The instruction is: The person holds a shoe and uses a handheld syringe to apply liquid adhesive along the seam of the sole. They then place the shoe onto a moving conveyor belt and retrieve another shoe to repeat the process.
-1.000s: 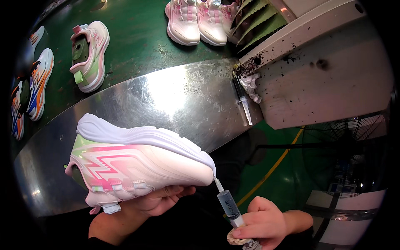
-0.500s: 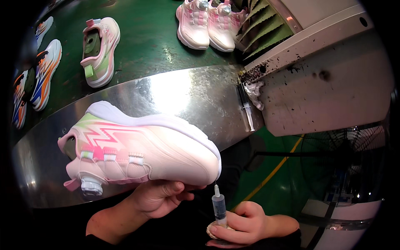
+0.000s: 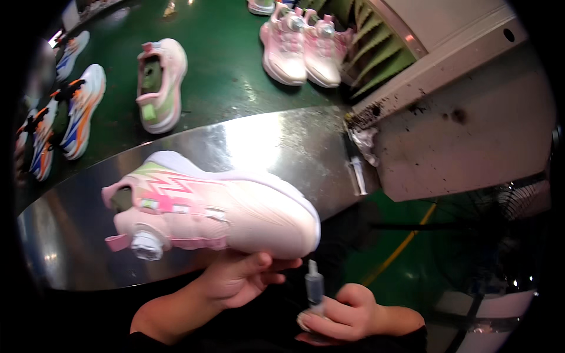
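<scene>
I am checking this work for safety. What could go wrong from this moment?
1. The left hand carries the pink shoe only from below, beyond the metal edge; it might tip and fall.
2. The syringe in the right hand points up just under the toe; its tip could mark the shoe or prick the left fingers.

The pink and white sneaker (image 3: 218,215) lies on its side atop my left hand (image 3: 238,279), toe pointing right, its round dial closure and pink zigzag panel facing me. The small syringe (image 3: 314,288) stands upright in my right hand (image 3: 344,312), tip up, just under the shoe's toe.
</scene>
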